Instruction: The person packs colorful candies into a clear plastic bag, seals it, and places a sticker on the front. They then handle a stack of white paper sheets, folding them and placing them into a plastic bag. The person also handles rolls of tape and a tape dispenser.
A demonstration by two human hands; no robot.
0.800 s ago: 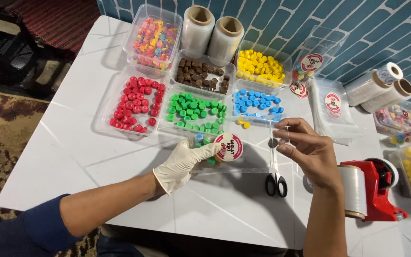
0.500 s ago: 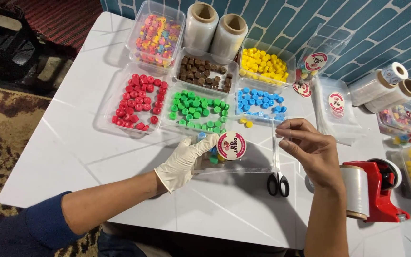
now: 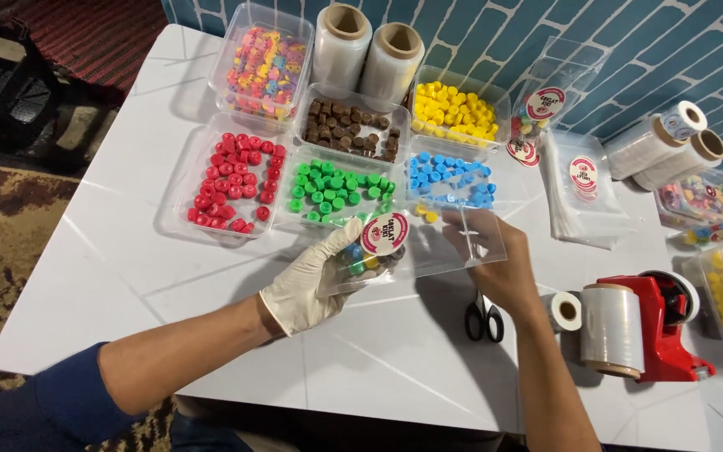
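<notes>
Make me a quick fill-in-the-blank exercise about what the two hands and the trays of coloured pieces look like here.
1. The left hand wears a white ____.
2. Both hands hold a clear bag with a round ____ on it.
3. The tray farthest left in the near row holds ____ pieces.
4. The scissors lie on the table beside the ____ hand.

Missing words: glove; sticker; red; right

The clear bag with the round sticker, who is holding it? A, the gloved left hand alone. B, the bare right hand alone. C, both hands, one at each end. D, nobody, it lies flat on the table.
C: the gloved left hand grips the clear bag at its filled end, and the bare right hand pinches the other end.
</notes>
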